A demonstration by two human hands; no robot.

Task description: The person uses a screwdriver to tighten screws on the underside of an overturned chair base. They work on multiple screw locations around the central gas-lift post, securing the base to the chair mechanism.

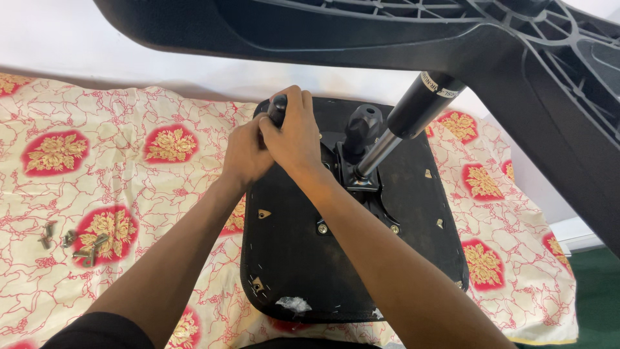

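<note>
An upturned black chair seat [303, 258] lies on the bed, its underside facing me. A metal mechanism plate [371, 194] is bolted at its middle, with a black knob [363, 124] and a gas lift cylinder [407, 119] rising from it. The cylinder runs up into the black star base [516, 58] that hangs close over my view. My right hand [294, 136] is shut on a black lever handle [278, 106] at the seat's far left edge. My left hand [245, 155] presses against it, fingers curled at the same handle.
A cream bedsheet with red and gold flower patches [116, 161] covers the bed. Several loose screws and bolts [71, 240] lie on it at the left. A white wall stands behind. Green floor [597, 291] and a white skirting show at the right.
</note>
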